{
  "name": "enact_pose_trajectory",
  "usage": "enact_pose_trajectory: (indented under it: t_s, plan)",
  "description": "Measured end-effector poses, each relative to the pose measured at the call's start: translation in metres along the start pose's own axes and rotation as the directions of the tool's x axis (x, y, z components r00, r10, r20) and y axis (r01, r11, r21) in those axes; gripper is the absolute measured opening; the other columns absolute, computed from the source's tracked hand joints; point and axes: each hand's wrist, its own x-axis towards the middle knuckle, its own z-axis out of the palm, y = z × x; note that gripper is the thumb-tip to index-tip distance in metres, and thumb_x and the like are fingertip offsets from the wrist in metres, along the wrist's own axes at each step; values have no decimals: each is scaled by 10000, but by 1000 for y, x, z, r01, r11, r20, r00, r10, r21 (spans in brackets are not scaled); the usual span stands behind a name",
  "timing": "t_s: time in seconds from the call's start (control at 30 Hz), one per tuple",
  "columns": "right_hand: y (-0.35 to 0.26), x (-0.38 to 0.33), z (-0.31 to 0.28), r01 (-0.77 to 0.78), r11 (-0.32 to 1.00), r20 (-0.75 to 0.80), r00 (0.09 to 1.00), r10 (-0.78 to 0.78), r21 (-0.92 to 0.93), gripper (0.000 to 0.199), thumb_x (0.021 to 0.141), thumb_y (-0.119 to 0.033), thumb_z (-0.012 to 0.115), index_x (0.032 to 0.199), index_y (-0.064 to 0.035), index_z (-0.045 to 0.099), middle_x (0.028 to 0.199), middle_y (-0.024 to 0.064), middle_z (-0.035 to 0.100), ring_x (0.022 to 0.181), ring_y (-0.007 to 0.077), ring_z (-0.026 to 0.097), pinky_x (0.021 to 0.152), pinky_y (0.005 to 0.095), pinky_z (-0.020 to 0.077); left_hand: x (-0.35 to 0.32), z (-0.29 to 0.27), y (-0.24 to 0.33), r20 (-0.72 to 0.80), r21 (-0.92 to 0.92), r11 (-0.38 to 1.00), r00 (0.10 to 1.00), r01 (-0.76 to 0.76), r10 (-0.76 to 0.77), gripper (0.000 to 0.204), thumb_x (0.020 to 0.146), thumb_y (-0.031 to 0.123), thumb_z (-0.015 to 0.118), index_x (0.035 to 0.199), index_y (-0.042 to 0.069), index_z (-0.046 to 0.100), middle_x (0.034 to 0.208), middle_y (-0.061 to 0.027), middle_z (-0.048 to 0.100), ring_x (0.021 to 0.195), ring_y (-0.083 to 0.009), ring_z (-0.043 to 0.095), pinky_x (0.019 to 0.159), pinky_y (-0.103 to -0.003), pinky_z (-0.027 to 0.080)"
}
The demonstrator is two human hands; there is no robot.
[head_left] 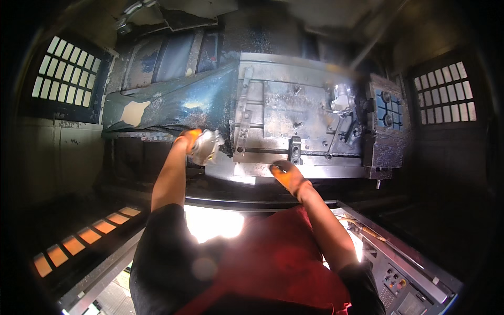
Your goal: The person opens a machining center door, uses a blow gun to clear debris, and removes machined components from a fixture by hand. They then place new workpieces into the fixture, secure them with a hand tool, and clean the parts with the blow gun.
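My left hand (190, 138), in an orange glove, grips an irregular silvery metal casting (207, 149) left of the machine table's front corner. My right hand (287, 177), in an orange and dark glove, is at the front edge of the metal machine table (336, 171). Its fingers are loosely bent, and nothing shows in them. Just beyond that hand stands a dark clamp block (295, 150) on the table. Another silvery casting (342, 100) sits toward the table's right rear.
A flat fixture plate (281, 105) with bolts lies mid-table. To the right rises a block with a blue gridded face (388, 109). Dark sheeting (173, 100) covers the left side. The machine's front sill (252, 202) crosses before me; a control panel (396, 283) is lower right.
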Motion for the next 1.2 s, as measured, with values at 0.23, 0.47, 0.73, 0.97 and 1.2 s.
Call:
enact_pose_trajectory:
  t_s: [0.23, 0.47, 0.73, 0.97, 1.2]
  plan:
    - [-81, 22, 35, -162, 859, 217, 974, 61, 486, 370, 951, -199, 550, 1288, -51, 518, 953, 81, 639, 717, 201, 645, 576, 326, 537, -187, 59, 103, 266, -275, 918, 895, -286, 358, 406, 957, 392, 508, 1116, 30, 596, 1133, -124, 611, 1021, -269, 571, 860, -524, 450]
    - [-74, -10, 32, -55, 934, 52, 998, 40, 352, 300, 937, -283, 581, 1128, -53, 612, 878, 55, 623, 627, 182, 607, 533, 335, 514, -263, 62, 32, 255, -600, 741, 806, -301, 534, 389, 950, 430, 522, 1231, 168, 578, 1190, -28, 615, 1071, -227, 613, 868, -436, 518]
    - [-93, -41, 48, -135, 737, -19, 980, 196, 663, 249, 928, -277, 562, 1024, -62, 644, 799, 38, 618, 582, 162, 560, 536, 286, 472, -293, 120, -36, 168, -922, 347, 632, -170, 757, 369, 915, 391, 606, 1211, 181, 543, 1115, -50, 599, 998, -215, 591, 782, -387, 512]
    - [-79, -108, 26, 157, 900, -8, 986, -168, 407, 375, 959, -324, 550, 1127, 7, 603, 945, 54, 643, 769, 134, 597, 673, 282, 489, -271, 154, -9, -120, -922, 252, 834, -295, 538, 310, 837, 107, 623, 1127, 102, 512, 920, -47, 604, 825, -200, 575, 720, -323, 464]
    - [141, -177, -50, -74, 985, -222, 969, 108, 156, 455, 895, -426, 619, 1092, -20, 672, 931, 72, 676, 827, 138, 593, 724, 299, 493, -298, -11, 35, -231, 865, 315, 246, -392, 941, 408, 721, 125, 700, 1067, 63, 493, 1007, -170, 630, 958, -363, 620, 812, -470, 501]
